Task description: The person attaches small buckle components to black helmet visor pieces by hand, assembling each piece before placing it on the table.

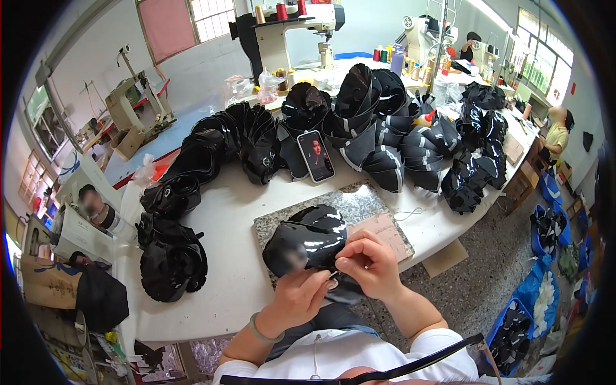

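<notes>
one glossy black shoe upper (308, 239) pinched at its edge by both hands: left hand (296, 296), right hand (370, 264).

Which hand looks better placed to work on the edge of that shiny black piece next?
Probably the right hand: its fingers pinch the near edge of the glossy black shoe piece. The left hand grips from beneath, steadying it.

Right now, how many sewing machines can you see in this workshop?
3: a white sewing machine behind the table's middle, a beige sewing machine far left, another pale one far right. Others may be hidden.
</notes>
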Tool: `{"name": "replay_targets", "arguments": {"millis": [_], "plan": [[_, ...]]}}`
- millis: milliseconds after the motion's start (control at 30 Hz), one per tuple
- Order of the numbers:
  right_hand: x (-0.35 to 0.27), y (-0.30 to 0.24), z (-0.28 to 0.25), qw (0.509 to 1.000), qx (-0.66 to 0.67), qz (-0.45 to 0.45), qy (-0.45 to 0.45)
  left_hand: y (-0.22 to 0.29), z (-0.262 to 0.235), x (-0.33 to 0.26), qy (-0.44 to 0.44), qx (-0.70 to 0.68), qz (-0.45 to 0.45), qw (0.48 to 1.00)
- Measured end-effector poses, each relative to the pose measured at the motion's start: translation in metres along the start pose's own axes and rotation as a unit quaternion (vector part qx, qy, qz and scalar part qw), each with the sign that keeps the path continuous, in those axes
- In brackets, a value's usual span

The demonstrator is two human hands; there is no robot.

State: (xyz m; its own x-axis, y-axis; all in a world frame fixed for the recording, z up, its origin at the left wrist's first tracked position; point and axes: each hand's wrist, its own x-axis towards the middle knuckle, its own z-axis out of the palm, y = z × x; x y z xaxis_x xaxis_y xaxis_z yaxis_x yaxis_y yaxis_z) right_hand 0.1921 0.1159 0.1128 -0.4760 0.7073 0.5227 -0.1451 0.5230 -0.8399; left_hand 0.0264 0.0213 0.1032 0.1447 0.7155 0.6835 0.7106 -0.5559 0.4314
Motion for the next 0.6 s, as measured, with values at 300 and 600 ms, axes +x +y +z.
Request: {"name": "replay_targets", "arguments": {"millis": [300,600], "plan": [[0.006,-0.004,-0.019,0.988,-0.085,-0.075,0.101,0.017,0.006,0.015,0.036,-0.001,0.047,0.998],[0.004,-0.029,-0.084,0.969,-0.086,0.000,0.230,0.000,-0.015,0.009,0.202,-0.073,-0.130,0.968]]}}
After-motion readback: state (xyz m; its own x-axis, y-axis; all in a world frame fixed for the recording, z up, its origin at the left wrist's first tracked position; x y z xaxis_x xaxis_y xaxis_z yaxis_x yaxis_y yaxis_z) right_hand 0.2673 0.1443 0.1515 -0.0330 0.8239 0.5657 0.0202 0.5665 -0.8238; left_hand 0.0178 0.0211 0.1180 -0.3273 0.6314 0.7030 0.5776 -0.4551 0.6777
